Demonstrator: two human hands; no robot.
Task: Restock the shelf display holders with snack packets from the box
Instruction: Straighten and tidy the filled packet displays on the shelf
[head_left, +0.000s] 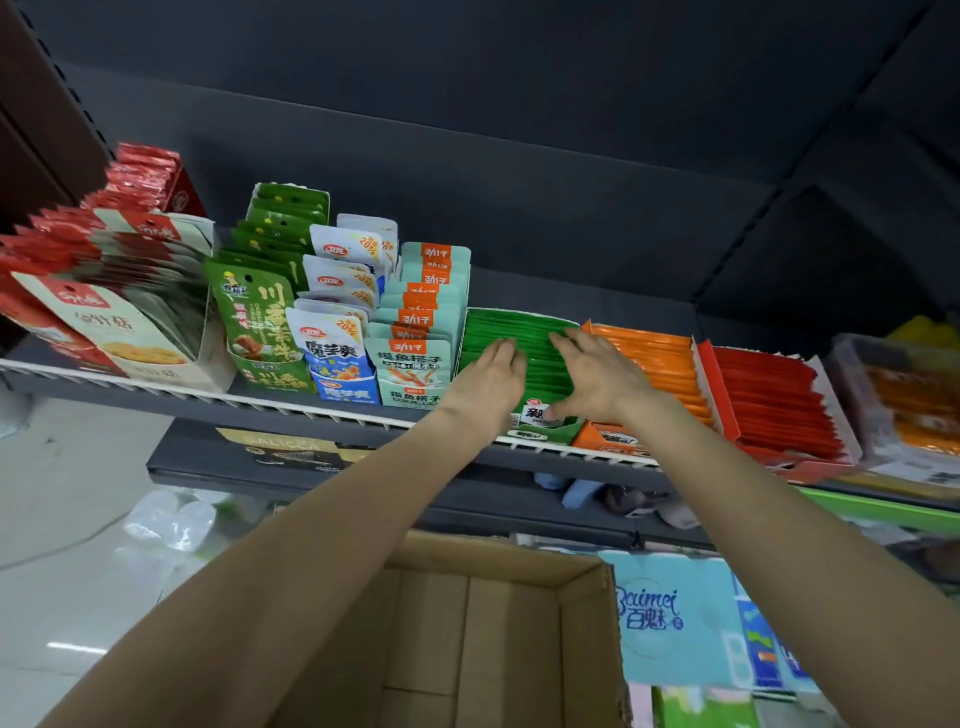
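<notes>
Cardboard box (498, 623) at 6 o'clock; left hand (488, 374) and right hand (597, 374) press flat, fingers straight, on green packets (540, 358), hiding the holder's label.

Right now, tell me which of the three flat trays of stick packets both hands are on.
The green tray, leftmost of the three. The left hand and right hand lie on its packets; the orange tray and red tray sit to its right.
</notes>
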